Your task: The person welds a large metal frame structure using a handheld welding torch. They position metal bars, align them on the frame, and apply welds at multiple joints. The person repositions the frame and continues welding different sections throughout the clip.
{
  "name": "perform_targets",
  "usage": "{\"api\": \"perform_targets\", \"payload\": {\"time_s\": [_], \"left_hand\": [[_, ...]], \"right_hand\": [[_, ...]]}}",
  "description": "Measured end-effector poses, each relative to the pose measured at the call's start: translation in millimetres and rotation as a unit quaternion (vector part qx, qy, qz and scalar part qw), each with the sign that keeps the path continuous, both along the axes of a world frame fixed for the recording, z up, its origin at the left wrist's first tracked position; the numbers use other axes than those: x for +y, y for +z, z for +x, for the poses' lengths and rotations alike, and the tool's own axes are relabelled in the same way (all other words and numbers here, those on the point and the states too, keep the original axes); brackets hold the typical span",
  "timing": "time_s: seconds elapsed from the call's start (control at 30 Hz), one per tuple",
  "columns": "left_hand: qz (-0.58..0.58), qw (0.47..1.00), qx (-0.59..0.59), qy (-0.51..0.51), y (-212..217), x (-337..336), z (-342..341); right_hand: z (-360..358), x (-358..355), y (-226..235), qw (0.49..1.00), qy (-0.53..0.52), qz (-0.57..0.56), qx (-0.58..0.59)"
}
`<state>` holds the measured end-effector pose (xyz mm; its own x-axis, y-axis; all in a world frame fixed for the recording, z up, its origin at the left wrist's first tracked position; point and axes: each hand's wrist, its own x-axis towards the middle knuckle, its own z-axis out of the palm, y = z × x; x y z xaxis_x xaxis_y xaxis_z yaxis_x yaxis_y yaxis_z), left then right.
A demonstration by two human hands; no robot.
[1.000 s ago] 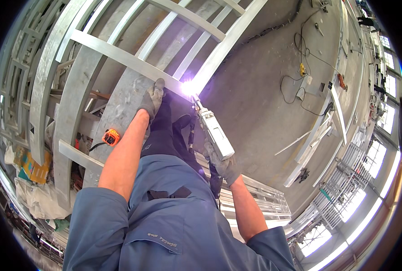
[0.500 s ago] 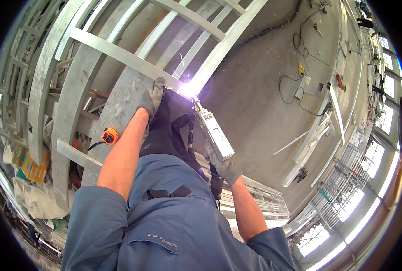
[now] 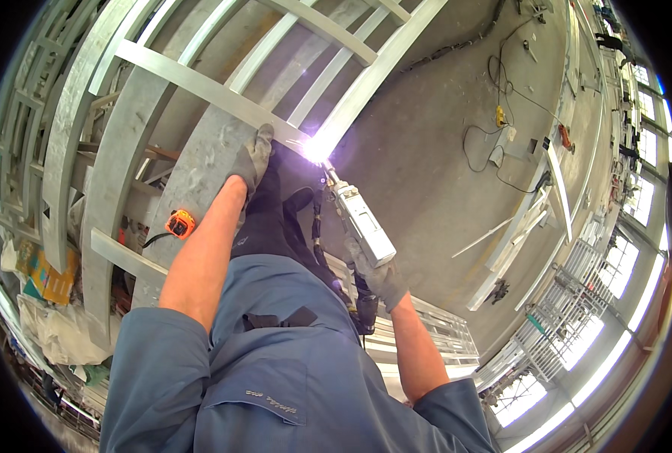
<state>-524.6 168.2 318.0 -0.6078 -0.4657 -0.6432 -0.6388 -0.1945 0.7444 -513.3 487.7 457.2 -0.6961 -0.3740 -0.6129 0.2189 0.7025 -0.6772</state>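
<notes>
In my right hand [image 3: 381, 279], gloved in grey, is a white, boxy welding gun [image 3: 366, 224]. Its nozzle points up and left at the corner of a silver metal frame [image 3: 207, 87], where a white-violet glare [image 3: 317, 149] hides the joint. My left hand [image 3: 254, 157], also gloved, lies at the frame's near bar, left of the glare. Its fingers are stretched out and its fingertips reach the bar. A dark cable bundle [image 3: 317, 223] hangs to the left of the gun.
An orange tape measure [image 3: 179, 223] lies on the grey metal surface [image 3: 200, 162] beside my left forearm. More metal frames [image 3: 41, 151] stand at the left. Loose bars [image 3: 502, 253] and a yellow device with cables [image 3: 500, 115] are on the floor at the right.
The welding glare has changed shape, and a bright spark streak above it is gone. Both hands and the gun keep nearly the same place; the view has shifted slightly.
</notes>
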Motion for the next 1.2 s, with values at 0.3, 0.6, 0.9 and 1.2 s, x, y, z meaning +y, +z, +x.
{"api": "perform_targets", "payload": {"time_s": [0.3,0.6,0.9,1.2], "left_hand": [[-0.019,1.000,0.008,-0.005,7.6,0.6,0.1],[0.003,1.000,0.005,0.007,1.9,1.8,1.6],[0.041,0.998,-0.043,-0.019,7.3,-2.5,-1.1],[-0.005,1.000,0.014,0.020,-15.0,5.0,6.6]], "right_hand": [[-13.2,-9.7,18.5,0.998,0.004,-0.046,-0.049],[-9.3,-9.3,22.4,0.996,-0.020,-0.041,-0.082],[-13.4,-16.5,38.2,0.994,-0.023,-0.052,-0.097],[-14.3,-18.0,56.3,0.981,-0.059,-0.011,-0.184]]}}
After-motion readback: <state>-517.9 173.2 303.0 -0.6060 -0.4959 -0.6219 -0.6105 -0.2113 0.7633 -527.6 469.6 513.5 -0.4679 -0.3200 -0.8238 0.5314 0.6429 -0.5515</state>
